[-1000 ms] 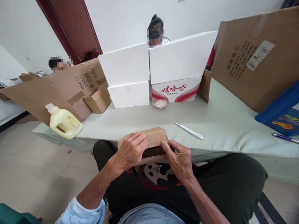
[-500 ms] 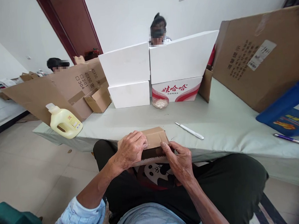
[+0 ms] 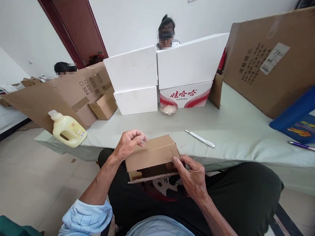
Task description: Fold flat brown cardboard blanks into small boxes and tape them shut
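A small brown cardboard box rests above my lap at the table's near edge. Its side toward me gapes, showing a dark inside and a corrugated lower edge. My right hand grips its right end, thumb on top. Over the box's far left corner, my left hand is raised with its fingers curled and pinched. Something pale and translucent shows at those fingertips, too small to make out. On the table beyond the box lies a white pen-like tool.
Left on the table stands a pale yellow jug; behind it are a small open carton and a large cardboard sheet. White panels and a clear tape roll are ahead. At right are a blue container and purple-handled scissors. Two people sit beyond.
My left hand has lifted off the box top and moved left and away from me, uncovering the top and the open side. My right hand keeps its hold, slightly lower.
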`<control>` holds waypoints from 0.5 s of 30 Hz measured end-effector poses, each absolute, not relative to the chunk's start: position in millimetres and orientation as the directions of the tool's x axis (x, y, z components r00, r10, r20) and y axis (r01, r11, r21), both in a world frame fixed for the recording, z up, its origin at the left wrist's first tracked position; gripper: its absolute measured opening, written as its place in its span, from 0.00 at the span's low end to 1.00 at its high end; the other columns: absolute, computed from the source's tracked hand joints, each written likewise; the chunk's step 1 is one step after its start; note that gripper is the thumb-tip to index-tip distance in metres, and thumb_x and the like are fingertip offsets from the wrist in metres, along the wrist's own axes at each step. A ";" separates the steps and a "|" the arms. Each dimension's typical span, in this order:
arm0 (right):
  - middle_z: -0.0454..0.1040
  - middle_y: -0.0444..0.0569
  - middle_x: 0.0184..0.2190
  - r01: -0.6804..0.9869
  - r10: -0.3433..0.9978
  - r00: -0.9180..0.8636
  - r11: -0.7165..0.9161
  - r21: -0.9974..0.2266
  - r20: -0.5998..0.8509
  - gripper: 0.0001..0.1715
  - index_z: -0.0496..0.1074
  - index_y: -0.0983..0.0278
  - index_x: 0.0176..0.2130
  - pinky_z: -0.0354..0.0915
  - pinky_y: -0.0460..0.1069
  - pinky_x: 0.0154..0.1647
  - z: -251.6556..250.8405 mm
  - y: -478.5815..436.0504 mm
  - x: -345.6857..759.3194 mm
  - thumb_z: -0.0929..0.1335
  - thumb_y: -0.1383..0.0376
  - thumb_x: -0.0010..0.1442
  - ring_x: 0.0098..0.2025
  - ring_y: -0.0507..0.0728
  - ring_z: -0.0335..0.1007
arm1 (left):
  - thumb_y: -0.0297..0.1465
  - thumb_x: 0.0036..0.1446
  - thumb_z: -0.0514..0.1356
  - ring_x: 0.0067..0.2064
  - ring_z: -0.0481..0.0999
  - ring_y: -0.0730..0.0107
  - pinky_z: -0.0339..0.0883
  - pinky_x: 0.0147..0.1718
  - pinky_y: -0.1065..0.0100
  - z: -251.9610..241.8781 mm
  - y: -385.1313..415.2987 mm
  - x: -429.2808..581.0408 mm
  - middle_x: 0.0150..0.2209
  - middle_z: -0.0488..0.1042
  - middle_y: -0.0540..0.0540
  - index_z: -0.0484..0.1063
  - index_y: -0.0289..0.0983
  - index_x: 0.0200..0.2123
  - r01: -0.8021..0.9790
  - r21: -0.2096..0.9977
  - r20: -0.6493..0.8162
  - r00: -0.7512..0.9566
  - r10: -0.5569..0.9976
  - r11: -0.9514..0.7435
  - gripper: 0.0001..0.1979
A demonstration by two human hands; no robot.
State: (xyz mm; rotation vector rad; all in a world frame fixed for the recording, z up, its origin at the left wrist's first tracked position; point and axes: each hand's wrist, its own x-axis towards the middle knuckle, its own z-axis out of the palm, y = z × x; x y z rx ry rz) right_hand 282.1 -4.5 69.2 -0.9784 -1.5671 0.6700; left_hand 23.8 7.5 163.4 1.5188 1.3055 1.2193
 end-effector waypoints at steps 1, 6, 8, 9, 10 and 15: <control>0.64 0.42 0.22 0.232 0.861 -0.043 0.502 -0.833 0.507 0.28 0.68 0.62 0.23 0.59 0.49 0.33 67.0 -5.0 282.9 0.70 0.52 0.71 0.28 0.53 0.60 | 0.47 0.59 0.70 0.37 0.80 0.66 0.79 0.40 0.64 162.8 13.1 22.3 0.36 0.83 0.42 0.80 0.36 0.33 0.234 0.955 0.187 0.004 0.982 -0.183 0.19; 0.64 0.42 0.23 0.200 0.838 -0.040 0.540 -0.817 0.544 0.27 0.67 0.61 0.24 0.59 0.49 0.33 59.1 -7.2 285.4 0.70 0.54 0.72 0.28 0.54 0.59 | 0.49 0.57 0.68 0.37 0.81 0.65 0.81 0.38 0.64 157.3 55.3 14.2 0.35 0.83 0.41 0.80 0.35 0.33 0.331 0.918 0.241 -0.031 0.970 -0.218 0.21; 0.64 0.41 0.23 0.192 0.826 -0.039 0.559 -0.807 0.563 0.26 0.67 0.61 0.24 0.59 0.49 0.33 57.7 -7.2 286.1 0.70 0.56 0.72 0.28 0.53 0.59 | 0.49 0.57 0.66 0.37 0.82 0.64 0.80 0.37 0.64 157.4 79.1 12.2 0.35 0.84 0.41 0.79 0.35 0.32 0.404 0.886 0.255 -0.017 0.967 -0.227 0.21; 0.64 0.41 0.23 0.189 0.822 -0.039 0.565 -0.803 0.569 0.26 0.68 0.61 0.24 0.59 0.49 0.33 57.2 -7.0 286.6 0.70 0.56 0.72 0.28 0.53 0.59 | 0.48 0.56 0.65 0.37 0.82 0.64 0.80 0.36 0.64 158.3 92.5 12.0 0.34 0.84 0.41 0.78 0.35 0.32 0.433 0.872 0.257 -0.005 0.966 -0.230 0.20; 0.65 0.41 0.23 0.186 0.819 -0.039 0.569 -0.801 0.573 0.25 0.68 0.61 0.24 0.59 0.49 0.33 56.8 -6.7 287.1 0.70 0.57 0.72 0.28 0.53 0.60 | 0.47 0.56 0.65 0.36 0.82 0.64 0.80 0.36 0.64 159.6 106.8 12.5 0.34 0.83 0.41 0.78 0.36 0.31 0.457 0.859 0.257 0.007 0.966 -0.232 0.19; 0.66 0.42 0.23 0.162 0.815 -0.042 0.577 -0.801 0.578 0.25 0.67 0.60 0.25 0.60 0.50 0.34 56.4 -2.2 290.3 0.70 0.59 0.73 0.28 0.54 0.62 | 0.37 0.57 0.62 0.34 0.80 0.66 0.76 0.35 0.66 166.0 187.4 25.6 0.30 0.81 0.44 0.75 0.37 0.28 0.600 0.759 0.271 0.061 0.961 -0.252 0.10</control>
